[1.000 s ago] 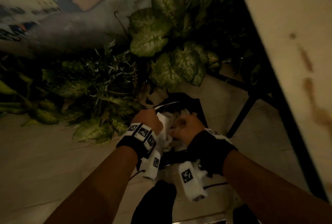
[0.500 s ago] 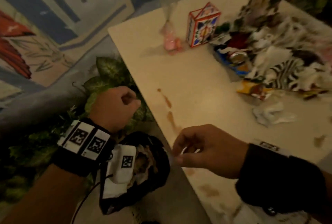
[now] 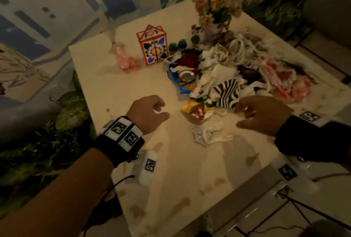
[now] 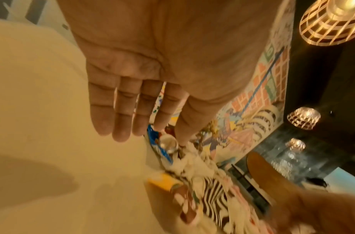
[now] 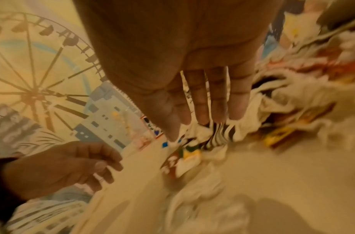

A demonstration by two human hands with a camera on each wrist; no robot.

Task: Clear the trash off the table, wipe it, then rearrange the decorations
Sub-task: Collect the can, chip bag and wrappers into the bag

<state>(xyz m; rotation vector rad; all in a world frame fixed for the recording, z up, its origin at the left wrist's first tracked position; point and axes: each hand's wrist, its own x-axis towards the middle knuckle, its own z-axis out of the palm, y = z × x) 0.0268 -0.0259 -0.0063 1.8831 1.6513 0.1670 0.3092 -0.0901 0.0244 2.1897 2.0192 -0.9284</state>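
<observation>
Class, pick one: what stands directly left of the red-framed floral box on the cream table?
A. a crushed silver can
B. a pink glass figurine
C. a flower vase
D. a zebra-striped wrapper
B: the pink glass figurine stands just left of the red-framed floral box on the cream table; the other things lie to the box's right.

Bench [image 3: 121, 88]: smooth matt cream top, brown smears seen at 6 o'clock. Crushed can [image 3: 185, 75]: shiny metal. Yellow wrapper [image 3: 195, 108]: glossy printed film. Crumpled tissue [image 3: 209, 135]: soft matt paper. Flower-patterned box [image 3: 153, 46]: printed card, slight sheen.
</observation>
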